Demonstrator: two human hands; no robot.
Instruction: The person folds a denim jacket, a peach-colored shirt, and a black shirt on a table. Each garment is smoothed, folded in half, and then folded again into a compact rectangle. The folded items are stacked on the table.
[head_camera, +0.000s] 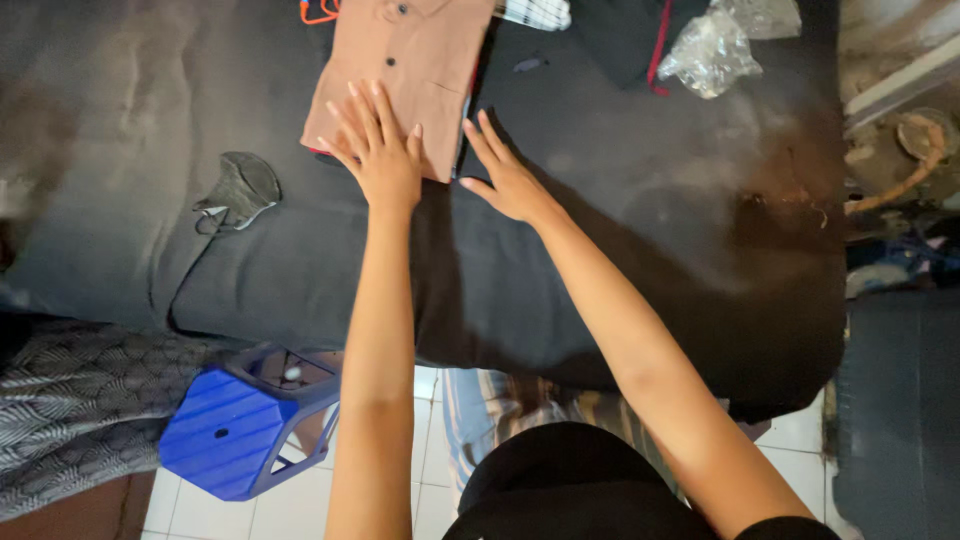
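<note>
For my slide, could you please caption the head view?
Left hand flat on a folded brown shirt, right hand beside it on dark cloth.

So the work surface is basically a table covered in a black cloth, kinda worn, with a brownish stain toward the right side. On it there's a folded light-brown shirt with dark buttons near the top edge, and a dark face mask lying well off to its left. A crumpled clear plastic bag sits at the top right, next to some dark fabric with a red stripe. Both hands rest flat by the shirt.
</note>
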